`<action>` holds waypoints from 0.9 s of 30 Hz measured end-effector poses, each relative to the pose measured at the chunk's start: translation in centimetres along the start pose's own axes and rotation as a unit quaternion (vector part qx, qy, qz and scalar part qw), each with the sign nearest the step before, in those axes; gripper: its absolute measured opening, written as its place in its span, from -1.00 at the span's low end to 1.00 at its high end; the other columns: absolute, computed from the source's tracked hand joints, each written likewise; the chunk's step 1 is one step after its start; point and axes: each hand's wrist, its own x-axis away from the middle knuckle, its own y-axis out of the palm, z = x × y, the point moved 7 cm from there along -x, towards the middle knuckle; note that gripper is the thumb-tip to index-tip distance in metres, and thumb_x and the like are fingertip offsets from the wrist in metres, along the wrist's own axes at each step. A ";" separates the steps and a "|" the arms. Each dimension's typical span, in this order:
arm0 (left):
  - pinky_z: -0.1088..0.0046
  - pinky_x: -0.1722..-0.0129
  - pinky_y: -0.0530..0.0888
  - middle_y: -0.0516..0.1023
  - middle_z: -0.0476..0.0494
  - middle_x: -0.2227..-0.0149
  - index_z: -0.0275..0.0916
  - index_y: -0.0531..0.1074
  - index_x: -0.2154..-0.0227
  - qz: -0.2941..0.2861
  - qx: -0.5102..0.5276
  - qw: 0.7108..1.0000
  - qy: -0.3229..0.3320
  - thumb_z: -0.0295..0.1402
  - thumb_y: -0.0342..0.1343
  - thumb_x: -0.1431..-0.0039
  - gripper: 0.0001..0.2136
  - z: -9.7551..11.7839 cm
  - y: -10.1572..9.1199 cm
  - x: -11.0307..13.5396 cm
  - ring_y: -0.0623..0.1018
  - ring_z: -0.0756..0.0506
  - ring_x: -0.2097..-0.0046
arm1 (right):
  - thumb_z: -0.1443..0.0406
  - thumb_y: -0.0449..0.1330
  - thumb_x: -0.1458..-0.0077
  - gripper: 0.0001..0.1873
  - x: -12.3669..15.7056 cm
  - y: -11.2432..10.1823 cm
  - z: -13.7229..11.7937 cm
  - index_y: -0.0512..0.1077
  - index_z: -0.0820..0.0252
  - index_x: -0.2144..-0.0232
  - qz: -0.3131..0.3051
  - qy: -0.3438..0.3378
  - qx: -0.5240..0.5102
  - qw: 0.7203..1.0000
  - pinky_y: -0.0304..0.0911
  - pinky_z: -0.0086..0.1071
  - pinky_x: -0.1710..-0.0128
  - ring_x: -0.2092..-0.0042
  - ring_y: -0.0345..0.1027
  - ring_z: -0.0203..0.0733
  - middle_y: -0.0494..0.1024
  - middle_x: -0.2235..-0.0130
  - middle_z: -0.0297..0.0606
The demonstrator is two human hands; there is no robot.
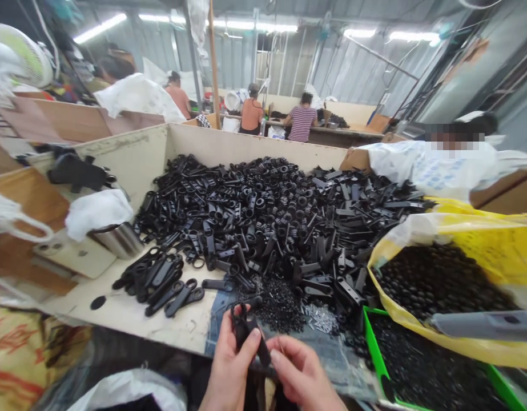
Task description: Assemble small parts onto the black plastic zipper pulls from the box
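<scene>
My left hand (229, 359) is closed around a black plastic handle-like part (260, 345) with a ring at its upper end, the thumb pressed on its side. Close to the part's lower end, my right hand (304, 371) has thumb and forefinger pinched together; what they hold is too small to make out. Just beyond both hands lie a heap of tiny black pieces (280, 305) and a small pile of silvery pins (321, 318). Similar ring-ended black parts (181, 297) lie in a group to the left on the pale tabletop (137, 317).
A large heap of black parts (246, 211) fills the walled table. At right stand a yellow bag (503, 245) of round black pieces and a green tray (377, 348). A metal cup (120, 240) and a phone (81, 254) are at left. Several people sit beyond.
</scene>
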 end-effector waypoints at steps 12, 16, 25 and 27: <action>0.33 0.05 0.43 0.64 -0.11 0.18 -0.16 0.50 0.08 -0.054 0.107 0.990 -0.073 -0.22 0.44 0.04 -0.56 -1.6 -0.8 0.1 0.58 -0.17 0.08 | 0.39 0.13 -0.33 -0.71 2.1 0.7 -8.0 0.49 0.22 -0.05 0.064 -0.400 0.365 0.838 0.52 -0.50 0.30 0.32 0.62 -0.21 0.68 0.26 -0.15; 0.28 -0.01 0.40 0.65 -0.10 0.18 -0.13 0.54 0.10 -0.067 0.130 0.987 -0.073 -0.22 0.44 0.05 -0.59 -1.5 -0.9 0.1 0.58 -0.18 0.06 | 0.43 0.18 -0.27 -0.68 2.6 0.9 -8.5 0.49 0.23 -0.06 0.047 -0.409 0.329 0.850 0.51 -0.54 0.35 0.38 0.60 -0.24 0.68 0.30 -0.18; 0.31 0.03 0.45 0.65 -0.15 0.14 -0.14 0.57 0.12 -0.070 0.134 0.986 -0.076 -0.13 0.48 0.12 -0.53 -2.1 -0.5 0.0 0.57 -0.13 0.12 | 0.42 0.14 -0.29 -0.73 2.6 1.7 -8.0 0.51 0.24 -0.01 0.071 -0.425 0.344 0.834 0.51 -0.53 0.37 0.40 0.60 -0.22 0.65 0.36 -0.18; 0.33 0.06 0.47 0.66 -0.16 0.17 -0.15 0.58 0.15 -0.059 0.124 0.988 -0.074 -0.09 0.49 0.15 -0.52 -2.1 -0.3 0.2 0.58 -0.13 0.14 | 0.42 0.14 -0.31 -0.73 2.9 1.8 -8.1 0.51 0.26 -0.01 0.091 -0.441 0.366 0.815 0.50 -0.54 0.38 0.40 0.60 -0.22 0.65 0.36 -0.19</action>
